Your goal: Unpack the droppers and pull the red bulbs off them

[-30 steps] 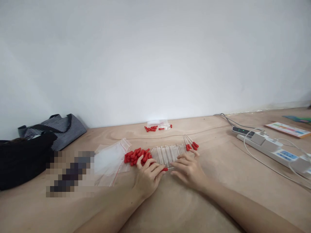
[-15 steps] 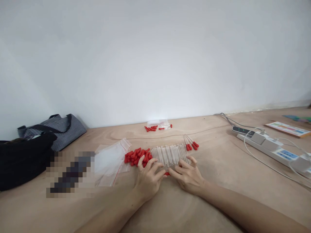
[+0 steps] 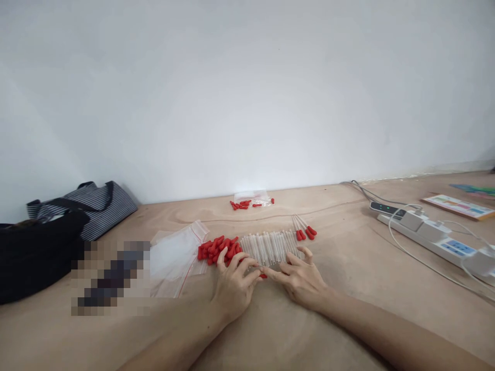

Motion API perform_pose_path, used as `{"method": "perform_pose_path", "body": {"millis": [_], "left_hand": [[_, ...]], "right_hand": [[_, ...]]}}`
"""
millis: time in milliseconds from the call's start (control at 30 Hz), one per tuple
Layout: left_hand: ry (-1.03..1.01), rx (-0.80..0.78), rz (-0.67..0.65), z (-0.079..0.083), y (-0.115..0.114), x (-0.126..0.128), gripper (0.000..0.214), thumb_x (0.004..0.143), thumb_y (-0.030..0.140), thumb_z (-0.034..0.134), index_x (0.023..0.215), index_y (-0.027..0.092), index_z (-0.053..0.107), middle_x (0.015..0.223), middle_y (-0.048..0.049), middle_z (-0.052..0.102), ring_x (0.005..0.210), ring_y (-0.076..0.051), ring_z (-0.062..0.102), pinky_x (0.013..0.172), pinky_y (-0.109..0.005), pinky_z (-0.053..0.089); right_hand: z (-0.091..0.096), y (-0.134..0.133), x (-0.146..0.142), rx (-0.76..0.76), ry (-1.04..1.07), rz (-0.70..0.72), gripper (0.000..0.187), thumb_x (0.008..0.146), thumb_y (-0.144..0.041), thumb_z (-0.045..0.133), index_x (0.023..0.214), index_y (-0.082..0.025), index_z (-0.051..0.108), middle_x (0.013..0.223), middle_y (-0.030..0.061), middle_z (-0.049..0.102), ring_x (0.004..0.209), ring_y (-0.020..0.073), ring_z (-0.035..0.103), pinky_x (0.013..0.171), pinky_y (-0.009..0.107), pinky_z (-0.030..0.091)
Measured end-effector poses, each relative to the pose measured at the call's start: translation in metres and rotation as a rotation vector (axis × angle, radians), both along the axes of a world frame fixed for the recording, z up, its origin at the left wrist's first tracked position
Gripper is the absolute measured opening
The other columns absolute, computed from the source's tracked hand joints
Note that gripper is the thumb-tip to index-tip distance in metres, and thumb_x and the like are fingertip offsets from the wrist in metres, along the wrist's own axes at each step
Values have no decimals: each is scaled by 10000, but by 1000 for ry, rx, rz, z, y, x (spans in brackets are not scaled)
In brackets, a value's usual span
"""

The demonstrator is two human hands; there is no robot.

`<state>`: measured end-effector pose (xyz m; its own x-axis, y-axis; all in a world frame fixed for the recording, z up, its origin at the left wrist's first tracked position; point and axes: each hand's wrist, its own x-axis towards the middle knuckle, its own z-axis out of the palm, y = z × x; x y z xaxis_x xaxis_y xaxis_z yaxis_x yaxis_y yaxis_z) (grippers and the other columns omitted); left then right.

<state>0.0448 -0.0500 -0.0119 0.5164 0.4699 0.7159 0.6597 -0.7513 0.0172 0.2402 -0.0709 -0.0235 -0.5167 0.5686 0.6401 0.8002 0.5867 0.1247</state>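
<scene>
A small red piece [image 3: 263,276] shows between my two hands, low over the table. My left hand [image 3: 234,282] is closed on its left side, thumb and fingertips together. From the right, my right hand [image 3: 303,278] meets it with a pinched thumb and forefinger, which hide most of it; the other fingers are curled. Just beyond lies a row of thin whitish sticks [image 3: 268,246]. A heap of red drop-shaped pieces [image 3: 218,248] touches the row's left end. Several sticks with red ends [image 3: 310,232] lie at the right end.
Clear zip bags [image 3: 172,257] lie left of the heap. Near the wall is a small bag [image 3: 251,196] with red pieces [image 3: 242,204] beside it. A striped bag [image 3: 110,211] and black cloth [image 3: 38,263] sit left; a power strip [image 3: 429,232] with cables lies right.
My right forefinger has shifted slightly left, closer to my left fingertips. The red piece between them has moved a little left and less of it shows.
</scene>
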Motion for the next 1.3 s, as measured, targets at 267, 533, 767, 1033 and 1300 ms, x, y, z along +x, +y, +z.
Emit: {"method": "perform_pose_path", "body": {"millis": [267, 533, 767, 1033, 1300], "left_hand": [[-87, -10, 123, 11, 8, -15, 152, 810, 348, 503, 843, 243, 607, 684, 15, 649, 720, -163, 575, 958, -469, 166], [-101, 76, 338, 18, 40, -40, 246, 764, 436, 545, 682, 204, 548, 646, 16, 649, 678, -184, 580, 905, -470, 165], [-84, 60, 377, 13, 44, -44, 251, 765, 440, 546, 667, 211, 575, 664, 11, 661, 723, -194, 575, 912, -466, 148], [-64, 88, 354, 10, 43, -42, 228, 739, 443, 580, 684, 226, 622, 680, 12, 658, 754, -202, 578, 902, -473, 162], [-30, 135, 368, 10, 41, -48, 150, 751, 380, 578, 747, 262, 671, 826, -24, 657, 824, -215, 562, 904, -484, 170]], "right_hand": [[-2, 5, 10, -117, 225, -73, 264, 830, -84, 313, 1004, -105, 511, 691, 47, 589, 578, 140, 470, 678, 302, 299], [4, 40, 11, -186, 306, -218, 259, 838, -106, 353, 903, -177, 594, 825, 65, 597, 733, 161, 536, 688, 282, 342], [5, 66, -15, -278, 225, -373, 229, 777, -54, 430, 743, -168, 626, 787, 53, 628, 750, 163, 547, 788, 326, 252], [0, 63, -26, -308, 159, -349, 202, 761, -81, 442, 684, -155, 613, 814, 64, 622, 788, 157, 531, 775, 322, 222], [7, 50, -28, -258, 177, -363, 289, 843, -342, 424, 730, -180, 635, 812, 65, 633, 851, 203, 500, 825, 405, 176]]}}
